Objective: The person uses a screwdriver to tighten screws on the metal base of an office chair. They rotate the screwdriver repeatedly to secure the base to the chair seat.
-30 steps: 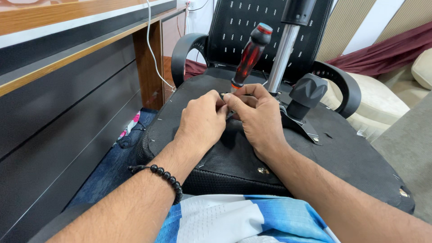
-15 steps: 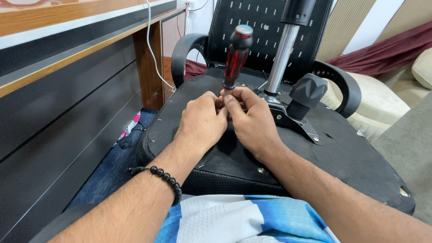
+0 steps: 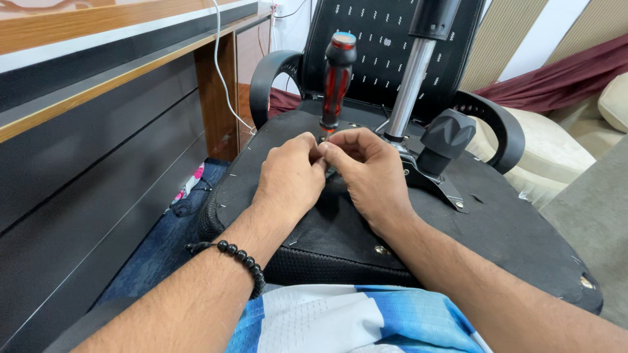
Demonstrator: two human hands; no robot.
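The red-and-black screwdriver (image 3: 337, 82) has been brought from a rightward tilt to nearly upright, so its tip now seems seated on a fastener on the upturned chair seat underside (image 3: 261, 176), left of the chrome gas cylinder (image 3: 409, 85). The left hand (image 3: 291, 176) and right hand (image 3: 366, 173) are closed together around the lower shaft, fingertips pinched. The tip and fastener are hidden behind the fingers; the cylinder top is cut off.
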